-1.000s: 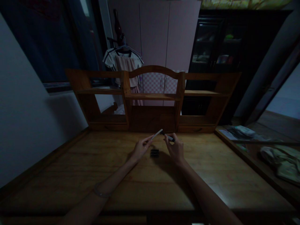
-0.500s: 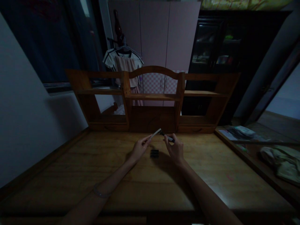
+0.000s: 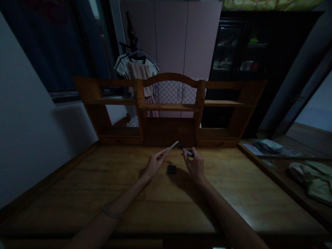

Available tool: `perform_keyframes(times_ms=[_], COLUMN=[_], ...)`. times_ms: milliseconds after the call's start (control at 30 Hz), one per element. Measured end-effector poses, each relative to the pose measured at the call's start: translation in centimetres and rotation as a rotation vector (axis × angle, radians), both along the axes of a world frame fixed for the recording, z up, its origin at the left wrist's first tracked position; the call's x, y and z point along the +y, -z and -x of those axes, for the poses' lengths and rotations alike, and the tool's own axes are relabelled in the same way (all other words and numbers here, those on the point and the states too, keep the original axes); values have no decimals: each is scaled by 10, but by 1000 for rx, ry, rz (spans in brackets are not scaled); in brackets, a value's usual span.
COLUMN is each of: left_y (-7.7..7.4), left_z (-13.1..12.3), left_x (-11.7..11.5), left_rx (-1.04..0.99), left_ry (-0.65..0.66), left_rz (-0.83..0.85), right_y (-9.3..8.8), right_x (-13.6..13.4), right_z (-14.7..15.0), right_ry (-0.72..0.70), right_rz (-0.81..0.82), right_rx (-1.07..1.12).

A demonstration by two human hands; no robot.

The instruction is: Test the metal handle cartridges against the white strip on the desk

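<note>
My left hand [image 3: 155,164] pinches one end of a thin, pale, flat stick [image 3: 173,145], which slants up and to the right over the desk. In my right hand [image 3: 195,165] is a slim razor-like tool [image 3: 189,153] with a dark and grey handle. Its small dark head points left toward the stick's far end, with a narrow gap between them. Below and between both hands, a small black ridged case [image 3: 171,169] lies on the wooden desk [image 3: 109,180]. Dim light hides the finer details of the tool and the case.
Along the desk's back edge stands a wooden shelf unit [image 3: 169,108] with open compartments. To the right, beyond the desk's raised edge, lie a plastic-wrapped item [image 3: 271,145] and a pale cloth bag [image 3: 315,181]. A wall [image 3: 33,138] borders the left side.
The head of the razor-like tool has moved slightly right, away from the tip of the stick. Both hands keep their grip and almost the same place.
</note>
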State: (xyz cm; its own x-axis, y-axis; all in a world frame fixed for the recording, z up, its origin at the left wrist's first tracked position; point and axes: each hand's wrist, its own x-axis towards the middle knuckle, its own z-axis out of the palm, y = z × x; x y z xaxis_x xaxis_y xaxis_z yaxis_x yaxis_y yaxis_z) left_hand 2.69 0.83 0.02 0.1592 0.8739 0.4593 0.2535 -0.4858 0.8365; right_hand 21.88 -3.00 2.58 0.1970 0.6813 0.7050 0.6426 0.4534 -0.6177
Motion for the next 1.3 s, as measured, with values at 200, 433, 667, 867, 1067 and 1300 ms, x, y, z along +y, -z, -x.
perform_keyframes(times_ms=[200, 433, 667, 867, 1067, 1300], left_y=[-1, -5, -4, -7, -4, -4], left_z=[-1, -2, -2, -3, -3, -3], left_x=[-2, -5, -6, -7, -6, -5], left_rx=[19, 21, 10, 41, 26, -8], left_ry=[-30, 20, 17, 16, 7, 15], left_rz=[18, -2, 32, 21, -3, 3], right_y=[3, 4, 3, 3, 4, 5], right_x=[2, 3, 2, 2, 2, 3], right_z=[-1, -1, -2, -1, 0, 0], right_ry=[-26, -29, -31, -37, -19, -44], right_rz=[-38, -32, -33, -40, -53, -44], right_rx=[15, 17, 18, 16, 16, 9])
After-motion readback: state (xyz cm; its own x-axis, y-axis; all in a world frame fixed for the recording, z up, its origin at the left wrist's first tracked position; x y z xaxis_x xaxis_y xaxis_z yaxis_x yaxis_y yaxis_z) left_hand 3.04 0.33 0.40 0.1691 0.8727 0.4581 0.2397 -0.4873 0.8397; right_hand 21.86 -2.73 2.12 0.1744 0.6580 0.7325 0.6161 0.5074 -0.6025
